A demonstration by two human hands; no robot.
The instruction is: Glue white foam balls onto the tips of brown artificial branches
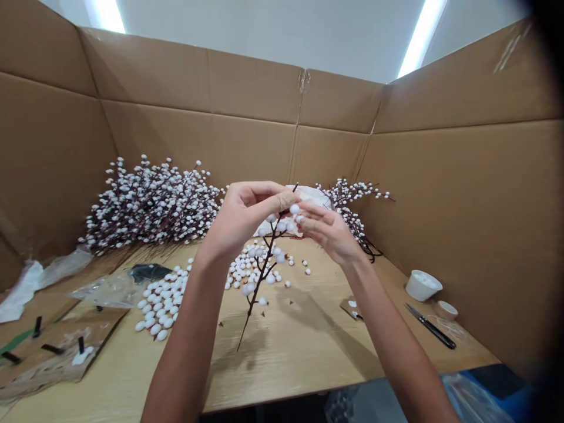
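Note:
A dark artificial branch (pixel 263 275) with several white berries on its side twigs hangs tilted above the table, its thin bare end pointing down. My left hand (pixel 247 214) is closed round the branch near its upper tip, thumb and fingers pinched together. A tan wrap or tape covers part of the left thumb. My right hand (pixel 328 232) is closed at the upper right of the branch, its fingertips pinching at a white berry (pixel 294 208) next to the left thumb. How that berry meets the twig is hidden by the fingers. Loose white berries (pixel 165 299) lie on the table below.
Finished-looking berry branches (pixel 154 202) are heaped at the back left, with a smaller bunch (pixel 352 197) at the back right. A white cup (pixel 423 286), a tape roll (pixel 447 310) and a black-handled knife (pixel 434 330) lie at the right. Cardboard walls (pixel 247 138) surround the table.

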